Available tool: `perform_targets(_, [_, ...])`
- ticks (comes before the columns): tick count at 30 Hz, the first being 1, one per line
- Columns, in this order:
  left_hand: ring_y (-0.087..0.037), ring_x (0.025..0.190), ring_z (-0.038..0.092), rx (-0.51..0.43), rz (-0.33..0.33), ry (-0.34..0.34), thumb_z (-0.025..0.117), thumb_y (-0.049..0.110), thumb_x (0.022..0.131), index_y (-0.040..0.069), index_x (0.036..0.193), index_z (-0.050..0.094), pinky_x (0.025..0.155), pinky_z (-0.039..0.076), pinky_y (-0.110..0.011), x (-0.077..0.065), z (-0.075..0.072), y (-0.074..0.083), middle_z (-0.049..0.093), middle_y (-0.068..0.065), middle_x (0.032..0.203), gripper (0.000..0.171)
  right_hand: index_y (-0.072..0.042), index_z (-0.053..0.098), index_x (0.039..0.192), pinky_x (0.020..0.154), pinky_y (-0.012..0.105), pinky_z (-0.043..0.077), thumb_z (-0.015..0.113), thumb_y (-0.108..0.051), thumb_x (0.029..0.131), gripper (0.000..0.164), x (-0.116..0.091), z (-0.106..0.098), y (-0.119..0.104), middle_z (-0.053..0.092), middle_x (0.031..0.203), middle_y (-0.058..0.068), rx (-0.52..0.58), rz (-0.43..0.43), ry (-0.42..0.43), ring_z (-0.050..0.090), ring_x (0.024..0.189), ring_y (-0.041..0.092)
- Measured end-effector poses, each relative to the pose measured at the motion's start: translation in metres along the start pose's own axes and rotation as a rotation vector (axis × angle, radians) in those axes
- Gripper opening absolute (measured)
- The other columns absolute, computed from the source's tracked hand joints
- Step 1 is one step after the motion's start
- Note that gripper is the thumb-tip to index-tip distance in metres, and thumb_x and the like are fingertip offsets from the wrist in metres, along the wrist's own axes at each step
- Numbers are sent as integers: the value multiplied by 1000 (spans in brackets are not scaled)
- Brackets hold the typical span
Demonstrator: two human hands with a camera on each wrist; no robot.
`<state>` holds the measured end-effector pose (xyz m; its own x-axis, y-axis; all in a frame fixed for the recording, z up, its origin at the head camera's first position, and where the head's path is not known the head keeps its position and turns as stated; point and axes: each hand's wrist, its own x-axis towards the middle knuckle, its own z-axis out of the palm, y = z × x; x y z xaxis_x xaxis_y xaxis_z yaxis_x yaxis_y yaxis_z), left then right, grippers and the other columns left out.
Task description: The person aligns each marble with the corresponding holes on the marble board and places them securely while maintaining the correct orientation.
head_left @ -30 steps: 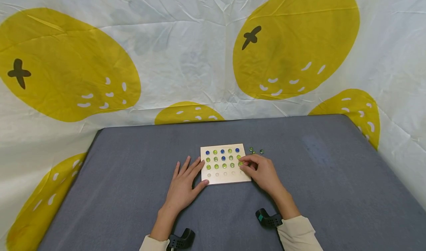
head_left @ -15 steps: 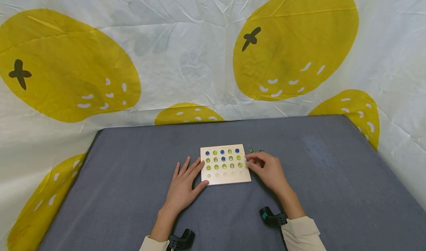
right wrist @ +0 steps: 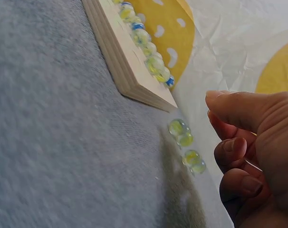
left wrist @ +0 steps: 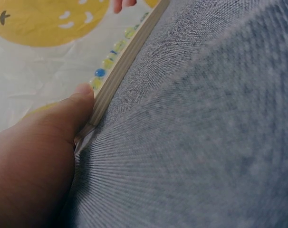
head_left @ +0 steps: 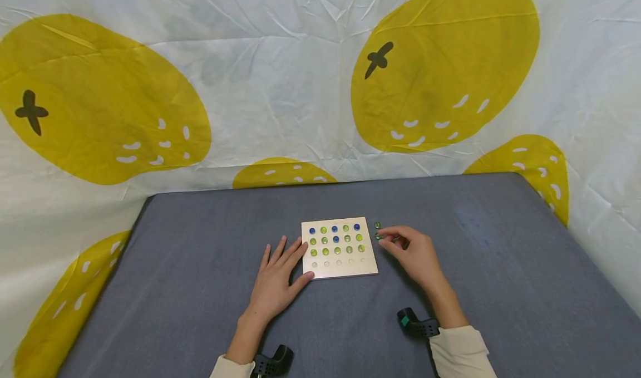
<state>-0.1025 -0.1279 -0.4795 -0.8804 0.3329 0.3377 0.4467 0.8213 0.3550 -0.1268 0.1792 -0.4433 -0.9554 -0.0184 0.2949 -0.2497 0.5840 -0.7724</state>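
Note:
A pale wooden board (head_left: 339,270) holds three upper rows of glass marbles, mostly yellow-green with a few blue; shallow round hollows line its front row. My left hand (head_left: 274,284) rests on the table at the board's left side, fingers spread and straight, with the thumb (left wrist: 80,107) touching its near corner. To the right of the board, my right hand (head_left: 412,256) hovers with thumb and index finger a little apart. Just by those fingertips lie loose green marbles (head_left: 378,225), seen from low down as yellow-green marbles (right wrist: 177,127) past the board's corner. Nothing shows in the right hand's grasp.
Grey cloth covers the table (head_left: 210,227). A white curtain (head_left: 280,88) with large yellow fruit prints hangs behind its far edge. Each wrist carries a black camera mount, one on the left (head_left: 274,360) and one on the right (head_left: 418,323).
My right hand has moved right, from the marble at the right end of the board's third row to beside the loose marbles. The left hand and board have stayed still.

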Motion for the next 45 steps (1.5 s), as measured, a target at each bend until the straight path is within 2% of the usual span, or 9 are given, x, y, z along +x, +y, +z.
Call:
perform_targets(6, [-30,141,23,-2,-4,-10,59,52,90,19,144,46,114,11,-54,1,-1,-1,42,-1,148,64,-10,74,103,55,22,43,74,-15,85,18,2,-8,3,64,82,-1,8,43,9,53,66,15])
perform_targets(19, [-31,141,24,-7,-7,-15,58,52,90,19,144,46,114,11,-54,2,-5,0,42,-1,147,65,-10,73,104,53,21,42,75,-16,85,20,3,-21,14,65,83,1,-25,61,33,53,65,14])
perform_targets(37, [-30,141,24,-11,-1,-14,59,53,90,19,145,46,114,10,-54,4,-4,-1,42,-1,147,65,-11,73,102,50,24,39,77,-13,82,21,2,-11,28,62,84,0,-69,53,8,47,58,13])
perform_targets(45, [-30,141,23,-5,-7,-19,58,52,90,19,144,46,114,10,-55,3,-2,-1,42,-2,148,65,-10,73,103,49,24,35,78,-14,81,23,2,-8,32,61,84,0,-96,12,7,43,55,12])
